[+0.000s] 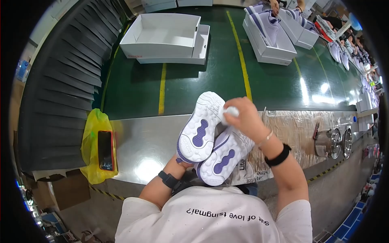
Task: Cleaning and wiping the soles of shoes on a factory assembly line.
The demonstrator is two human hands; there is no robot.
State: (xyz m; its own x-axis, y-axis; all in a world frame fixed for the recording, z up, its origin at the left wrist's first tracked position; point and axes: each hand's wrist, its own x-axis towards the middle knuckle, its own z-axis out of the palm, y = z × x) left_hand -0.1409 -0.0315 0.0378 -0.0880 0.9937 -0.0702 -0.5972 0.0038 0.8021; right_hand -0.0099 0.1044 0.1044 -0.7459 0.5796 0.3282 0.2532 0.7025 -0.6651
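Observation:
A pair of sneakers, the left sneaker point(200, 131) and the right sneaker point(223, 162), is held up in front of me with the soles facing up. The soles are white with wavy purple inserts. My left hand point(184, 163) grips the pair from below; most of its fingers are hidden behind the shoes. At the toe of the left sneaker, my right hand point(246, 118) pinches a small white wad point(232, 111). Whether the wad is cloth or paper I cannot tell. It is very close to the sole's edge.
Beyond the metal ledge point(135, 137) runs a green conveyor belt point(202, 83) carrying an open white shoebox point(162, 38) and a shoebox with sneakers point(269, 50). Another person's hand point(274, 7) is there. A phone point(105, 150) on a yellow bag point(91, 141) lies left, metal pots point(327, 142) right.

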